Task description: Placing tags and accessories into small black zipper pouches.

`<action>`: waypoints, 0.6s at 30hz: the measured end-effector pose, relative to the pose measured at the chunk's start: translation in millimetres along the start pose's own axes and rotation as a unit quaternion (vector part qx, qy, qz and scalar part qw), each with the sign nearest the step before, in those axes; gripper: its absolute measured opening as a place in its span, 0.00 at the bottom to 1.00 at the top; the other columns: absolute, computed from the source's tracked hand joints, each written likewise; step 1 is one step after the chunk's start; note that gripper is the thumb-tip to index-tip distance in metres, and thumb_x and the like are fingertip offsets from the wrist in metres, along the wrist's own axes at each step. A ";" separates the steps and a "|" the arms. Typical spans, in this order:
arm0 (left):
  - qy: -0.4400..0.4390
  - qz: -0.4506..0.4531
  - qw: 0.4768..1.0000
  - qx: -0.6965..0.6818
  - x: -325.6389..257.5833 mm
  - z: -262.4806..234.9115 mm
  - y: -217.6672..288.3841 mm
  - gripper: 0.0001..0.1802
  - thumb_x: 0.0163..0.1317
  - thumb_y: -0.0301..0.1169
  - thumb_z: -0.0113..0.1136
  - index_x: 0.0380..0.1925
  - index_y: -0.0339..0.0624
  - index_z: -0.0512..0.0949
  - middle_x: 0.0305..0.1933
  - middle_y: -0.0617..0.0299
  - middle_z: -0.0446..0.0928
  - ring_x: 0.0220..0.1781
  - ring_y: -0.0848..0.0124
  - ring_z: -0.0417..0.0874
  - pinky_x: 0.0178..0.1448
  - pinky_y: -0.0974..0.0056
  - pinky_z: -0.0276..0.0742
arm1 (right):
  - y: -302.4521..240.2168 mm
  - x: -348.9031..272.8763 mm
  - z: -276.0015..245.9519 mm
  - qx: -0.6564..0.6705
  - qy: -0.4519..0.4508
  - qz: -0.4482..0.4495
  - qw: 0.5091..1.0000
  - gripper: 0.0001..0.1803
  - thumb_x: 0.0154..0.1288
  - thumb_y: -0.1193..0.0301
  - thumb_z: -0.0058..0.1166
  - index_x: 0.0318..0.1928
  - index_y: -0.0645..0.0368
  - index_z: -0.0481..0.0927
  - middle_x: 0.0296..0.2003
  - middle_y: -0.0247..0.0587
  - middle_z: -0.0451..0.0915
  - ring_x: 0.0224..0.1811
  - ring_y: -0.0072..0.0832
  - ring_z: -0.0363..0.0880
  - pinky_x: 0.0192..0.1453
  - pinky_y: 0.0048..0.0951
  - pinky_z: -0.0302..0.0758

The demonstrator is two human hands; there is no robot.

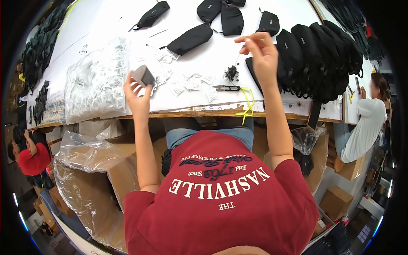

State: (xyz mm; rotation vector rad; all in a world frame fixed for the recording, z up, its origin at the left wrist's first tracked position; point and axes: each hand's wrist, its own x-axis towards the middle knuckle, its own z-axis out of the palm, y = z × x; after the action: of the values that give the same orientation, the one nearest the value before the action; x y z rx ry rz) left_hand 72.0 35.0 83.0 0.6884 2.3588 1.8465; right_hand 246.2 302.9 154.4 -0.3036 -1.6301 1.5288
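My left hand is raised over the near edge of the table, its fingers closed around a small grey, wedge-shaped pouch or block; its exact kind is unclear. Farther right, my right hand is lifted with thumb and forefinger pinched together. A faint thin string seems to run down from those fingertips toward a tangled bunch of black strings on the table. Small white printed tags lie loose between my hands. Near the bunch rests a black snipping tool beside a yellow ribbon.
A big clear bag of white tags lies left. Black pouches are scattered at the back, and a row of them is piled right. Plastic-lined cartons stand below the table. Two people are at the sides.
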 end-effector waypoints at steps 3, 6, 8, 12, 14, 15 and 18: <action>-0.052 0.010 0.994 -0.100 -14.8 20.1 22.6 0.16 0.53 0.24 0.65 0.42 0.35 0.76 0.45 0.61 0.67 0.47 0.72 0.73 0.50 0.66 0.72 | -21.1 -7.5 1.3 0.096 -0.091 0.099 0.986 0.03 0.66 0.74 0.50 0.36 0.61 0.75 0.23 0.33 0.75 0.24 0.15 0.70 0.30 0.17 0.66; -0.099 -0.009 0.977 -0.187 -32.0 41.8 57.8 0.13 0.54 0.24 0.66 0.39 0.36 0.77 0.38 0.66 0.69 0.42 0.76 0.73 0.45 0.71 0.70 | -29.4 -35.1 31.8 -0.108 -0.155 0.061 0.980 0.05 0.62 0.72 0.57 0.34 0.61 0.79 0.19 0.26 0.71 0.20 0.11 0.63 0.25 0.16 0.59; -0.115 0.016 0.979 -0.166 -42.4 49.1 68.2 0.08 0.53 0.22 0.65 0.34 0.34 0.78 0.35 0.66 0.70 0.35 0.78 0.71 0.41 0.74 0.67 | -30.9 -47.4 45.0 -0.128 -0.169 0.078 0.974 0.05 0.59 0.73 0.60 0.34 0.60 0.81 0.17 0.25 0.69 0.19 0.10 0.60 0.23 0.16 0.55; -0.130 0.048 0.982 -0.129 -52.2 54.0 79.5 0.06 0.51 0.21 0.64 0.30 0.34 0.78 0.29 0.65 0.70 0.32 0.76 0.71 0.38 0.73 0.66 | -32.4 -57.1 50.3 -0.178 -0.147 0.045 0.972 0.05 0.57 0.74 0.61 0.33 0.61 0.81 0.15 0.25 0.65 0.17 0.11 0.55 0.20 0.18 0.50; -0.142 0.048 0.983 -0.111 -54.3 53.8 82.0 0.05 0.51 0.21 0.64 0.29 0.34 0.78 0.28 0.64 0.71 0.31 0.76 0.72 0.37 0.72 0.67 | -32.5 -60.2 48.7 -0.184 -0.151 0.035 0.971 0.05 0.56 0.74 0.61 0.33 0.61 0.81 0.15 0.25 0.63 0.17 0.11 0.53 0.20 0.19 0.49; -0.140 0.059 0.984 -0.091 -56.0 53.3 81.4 0.05 0.52 0.21 0.64 0.29 0.34 0.78 0.28 0.64 0.72 0.30 0.76 0.72 0.37 0.72 0.67 | -33.7 -62.6 48.4 -0.184 -0.151 0.038 0.971 0.05 0.56 0.74 0.61 0.33 0.61 0.81 0.14 0.25 0.63 0.17 0.11 0.53 0.20 0.19 0.49; -0.141 0.061 0.985 -0.074 -63.4 51.2 84.7 0.05 0.52 0.21 0.63 0.30 0.34 0.78 0.28 0.64 0.73 0.30 0.76 0.73 0.37 0.72 0.67 | -37.9 -67.7 45.2 -0.177 -0.156 0.049 0.971 0.05 0.56 0.72 0.61 0.33 0.60 0.81 0.15 0.29 0.66 0.16 0.13 0.56 0.20 0.19 0.54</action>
State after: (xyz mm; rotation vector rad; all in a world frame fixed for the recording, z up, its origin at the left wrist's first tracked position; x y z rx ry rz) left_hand 170.9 72.2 134.4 1.0215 2.0216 1.8076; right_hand 268.8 216.8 166.2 -0.3530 -2.1719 1.4033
